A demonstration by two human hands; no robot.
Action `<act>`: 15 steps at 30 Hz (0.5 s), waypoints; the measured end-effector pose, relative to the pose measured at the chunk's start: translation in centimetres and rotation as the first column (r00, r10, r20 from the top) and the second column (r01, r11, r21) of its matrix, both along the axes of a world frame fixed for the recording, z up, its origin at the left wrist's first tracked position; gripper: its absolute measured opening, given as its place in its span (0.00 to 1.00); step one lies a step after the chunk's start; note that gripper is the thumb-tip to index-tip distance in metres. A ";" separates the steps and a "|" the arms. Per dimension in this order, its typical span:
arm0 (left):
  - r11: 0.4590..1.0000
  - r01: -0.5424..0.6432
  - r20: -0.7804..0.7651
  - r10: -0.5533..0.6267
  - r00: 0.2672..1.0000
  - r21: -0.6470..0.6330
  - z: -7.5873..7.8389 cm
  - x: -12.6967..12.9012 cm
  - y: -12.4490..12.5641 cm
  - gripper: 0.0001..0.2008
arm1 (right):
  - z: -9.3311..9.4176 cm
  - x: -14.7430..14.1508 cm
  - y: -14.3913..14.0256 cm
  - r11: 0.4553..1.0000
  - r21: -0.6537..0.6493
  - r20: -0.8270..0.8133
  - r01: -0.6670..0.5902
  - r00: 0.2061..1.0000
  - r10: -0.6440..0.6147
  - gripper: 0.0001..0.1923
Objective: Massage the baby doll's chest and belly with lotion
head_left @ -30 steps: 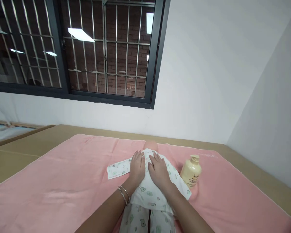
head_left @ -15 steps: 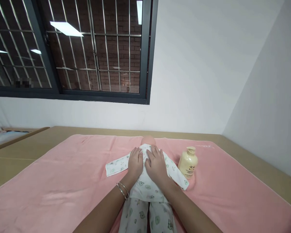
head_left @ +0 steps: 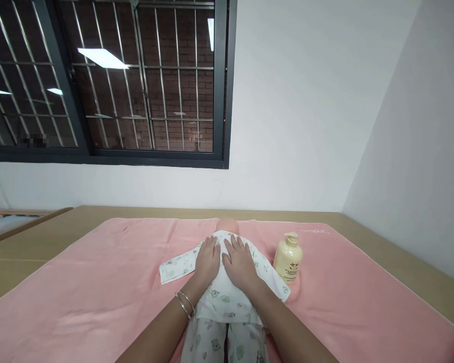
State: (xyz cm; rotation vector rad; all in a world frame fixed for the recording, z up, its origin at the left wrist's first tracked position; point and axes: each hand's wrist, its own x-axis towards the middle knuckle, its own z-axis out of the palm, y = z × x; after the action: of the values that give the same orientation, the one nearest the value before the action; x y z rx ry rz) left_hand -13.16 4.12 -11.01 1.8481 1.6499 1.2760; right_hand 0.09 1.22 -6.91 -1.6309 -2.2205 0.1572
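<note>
Two hands lie flat on a baby doll (head_left: 227, 292) that is stretched out on its back on a pink towel (head_left: 98, 287). The left hand (head_left: 207, 259) and the right hand (head_left: 239, 261) sit side by side on the doll's chest, palms down, fingers spread and extended toward the doll's head (head_left: 227, 225) — neither hand is closed around anything; they only press on the cloth. Their inner edges are close together, nearly touching, over the middle of the chest. The left wrist carries thin metal bangles (head_left: 184, 304).

The doll wears a white printed suit with small green figures. Its left-of-view sleeve (head_left: 176, 266) lies spread out flat on the towel, away from the body; the other sleeve (head_left: 274, 282) runs out past the right hand. The head, peach-coloured, shows just beyond the fingertips, and the trousered legs run toward the camera between the person's forearms.

Just beyond the doll's far sleeve, on the right-hand side, stands a cream pump bottle (head_left: 287, 258) — upright on the towel, near the doll but not touching it. The towel covers a tan surface (head_left: 401, 262) that reaches the white wall behind the doll's head. Above the doll and to its left, a dark-framed barred window (head_left: 136, 80) is set in that wall.
</note>
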 end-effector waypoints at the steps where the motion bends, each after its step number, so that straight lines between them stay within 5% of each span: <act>1: 1.000 0.006 0.013 -0.006 1.000 -0.007 0.0 0.0 0.0 0.25 | -0.1 0.0 0.0 1.000 -0.008 0.008 -0.001 1.000 0.001 0.28; 8: 1.000 0.008 0.134 -0.009 0.991 0.012 0.5 -0.8 0.1 0.20 | 2.7 1.1 -2.2 0.984 -0.177 0.132 -0.023 0.990 0.047 0.32; 12: 0.996 -0.048 0.203 0.062 0.977 -0.070 2.1 -2.1 0.5 0.17 | 6.9 4.3 -4.7 0.942 -0.326 0.191 -0.082 0.970 0.150 0.40; 15: 0.996 -0.049 0.289 0.071 0.955 -0.080 4.6 -1.2 -0.5 0.16 | 10.4 7.4 -6.4 0.956 -0.282 0.108 -0.086 0.987 0.121 0.38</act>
State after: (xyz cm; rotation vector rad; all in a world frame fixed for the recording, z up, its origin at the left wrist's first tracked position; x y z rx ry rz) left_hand -14.34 3.62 -6.43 1.4936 1.5786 1.4169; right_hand 7.53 -5.14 3.51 -1.7042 -2.4731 0.4233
